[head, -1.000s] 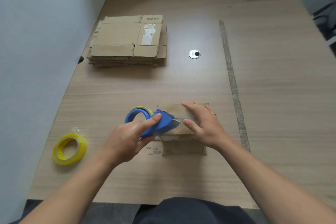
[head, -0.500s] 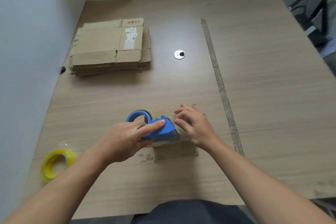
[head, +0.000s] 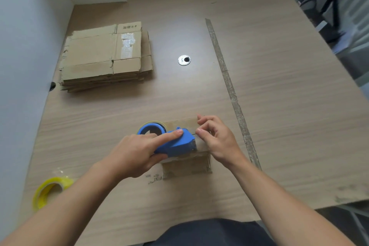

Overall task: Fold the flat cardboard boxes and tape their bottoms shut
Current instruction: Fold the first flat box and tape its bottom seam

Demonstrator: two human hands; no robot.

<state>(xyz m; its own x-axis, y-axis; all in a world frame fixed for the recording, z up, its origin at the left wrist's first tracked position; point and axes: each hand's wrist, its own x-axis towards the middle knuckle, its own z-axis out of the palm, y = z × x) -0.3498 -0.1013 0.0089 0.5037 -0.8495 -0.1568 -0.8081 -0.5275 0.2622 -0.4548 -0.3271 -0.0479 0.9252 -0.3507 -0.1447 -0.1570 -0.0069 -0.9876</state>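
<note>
**Box Taping: Hand Positions**

Lower left of frame: yellow tape roll (head: 50, 191) on table (head: 289, 126). Upper left: stack of flat boxes (head: 103, 58). Centre: left hand (head: 135, 154) gripping blue tape dispenser (head: 173, 143), index finger extended along its top, over folded box (head: 187, 165). Just right: right hand (head: 217, 142), fingers curled at dispenser mouth; hold on tape unclear.

The box (head: 185, 164) sits on the table (head: 289, 126). On the box rests the tape dispenser (head: 175, 143), gripped from the left by the left hand (head: 135, 154). The right hand (head: 217, 142) is on the box's right part. Behind and left of the box lies the stack of flat boxes (head: 103, 56), and straight behind it is the cable hole (head: 184, 60). Just right of the box a strip (head: 229, 86) runs front to back, and a tape roll (head: 50, 191) lies well left of it and nearer.
</note>
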